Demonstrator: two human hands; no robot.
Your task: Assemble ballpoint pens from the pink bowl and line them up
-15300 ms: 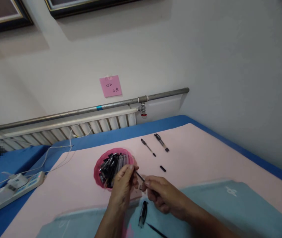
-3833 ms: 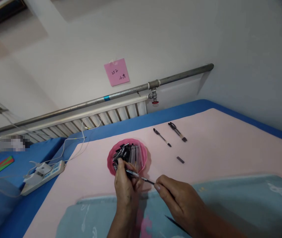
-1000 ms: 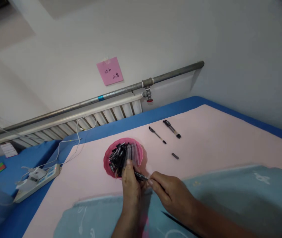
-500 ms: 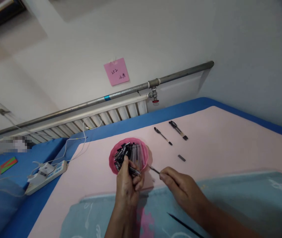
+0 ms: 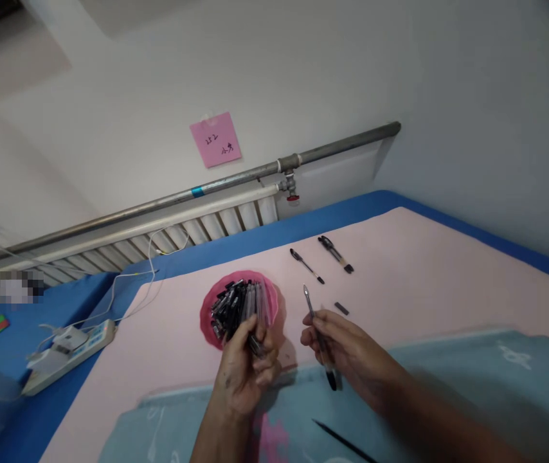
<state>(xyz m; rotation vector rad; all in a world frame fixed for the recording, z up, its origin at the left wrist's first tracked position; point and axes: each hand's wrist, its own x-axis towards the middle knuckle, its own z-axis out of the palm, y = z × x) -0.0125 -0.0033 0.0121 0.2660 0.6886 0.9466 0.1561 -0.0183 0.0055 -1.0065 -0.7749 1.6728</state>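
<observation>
A pink bowl (image 5: 209, 307) full of several black-capped pens stands on the pink cloth. My left hand (image 5: 245, 373) is closed round a clear pen barrel (image 5: 256, 345) just in front of the bowl. My right hand (image 5: 346, 350) pinches a thin pen refill (image 5: 317, 329), its metal tip pointing up and away, apart from the barrel. Two whole pens (image 5: 306, 265) (image 5: 335, 254) lie side by side further back, and a small black cap (image 5: 341, 308) lies just beyond my right hand.
A black refill (image 5: 342, 440) lies on the teal cloth (image 5: 448, 366) near me. A white power strip (image 5: 65, 347) with cables sits on the blue cover at left. A radiator (image 5: 168, 238) and pipe run along the wall behind.
My right hand has pulled the refill out of the barrel and swung it upright to the right. The left hand keeps the barrel by the bowl.
</observation>
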